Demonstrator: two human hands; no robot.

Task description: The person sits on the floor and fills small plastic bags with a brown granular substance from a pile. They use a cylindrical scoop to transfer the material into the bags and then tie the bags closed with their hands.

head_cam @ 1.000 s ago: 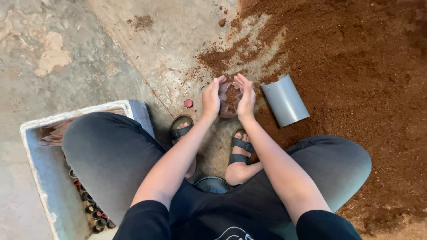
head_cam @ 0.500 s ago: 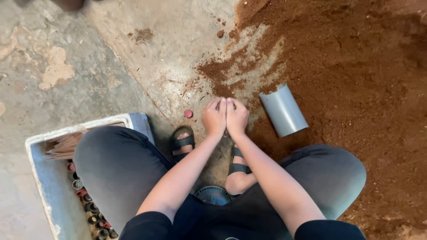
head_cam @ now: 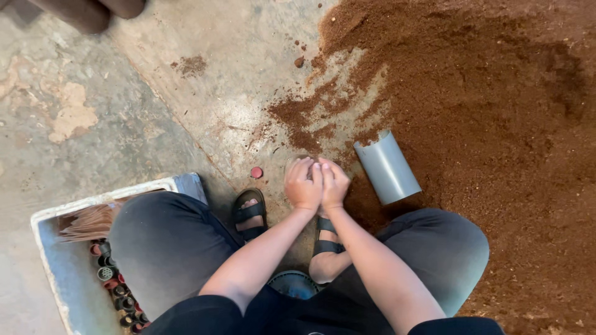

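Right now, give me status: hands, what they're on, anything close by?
Left hand and right hand pressed together, cupped over a small object, mostly hidden. Grey pipe section lies just right, on brown soil. Red cap on floor, left.

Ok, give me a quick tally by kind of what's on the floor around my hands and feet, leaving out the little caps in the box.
Hands pressed together over a clump of brown soil: 2, left hand, right hand
Black sandals: 2, one, the other
Grey pipe piece: 1
Small red cap: 1
White box: 1
Brown soil heap: 1
Total: 8
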